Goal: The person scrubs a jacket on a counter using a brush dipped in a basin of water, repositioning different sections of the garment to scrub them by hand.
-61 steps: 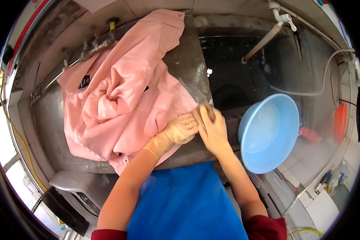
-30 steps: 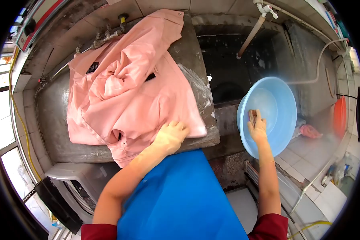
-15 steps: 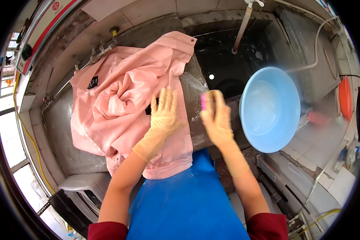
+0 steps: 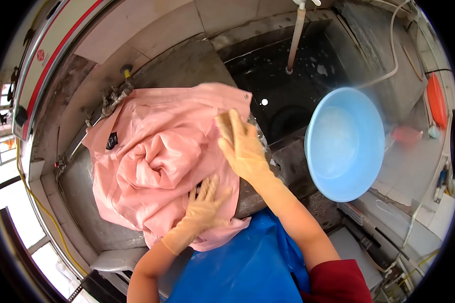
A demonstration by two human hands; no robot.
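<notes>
A pink garment (image 4: 136,146) lies crumpled on the grey counter, with a small black label (image 4: 111,140) at its left part. My left hand (image 4: 203,207), in a pale yellow glove, rests with fingers spread on the garment's lower right, over a dark patch. My right hand (image 4: 245,151), in a matching glove, is closed around a scrub brush (image 4: 224,126) with a brownish back and a pink edge. The brush is against the garment's right side, near its edge; its underside is hidden.
A light blue basin (image 4: 346,146) stands at the right. Behind the garment's right side is a dark sink (image 4: 268,81) of water, with a pipe (image 4: 296,40) above. Taps (image 4: 111,101) line the back left wall. A blue apron (image 4: 232,267) covers my front.
My right hand has moved left with the brush, from beside the garment onto it. My left hand appears lower in view, and the garment's top right part has folded down.
</notes>
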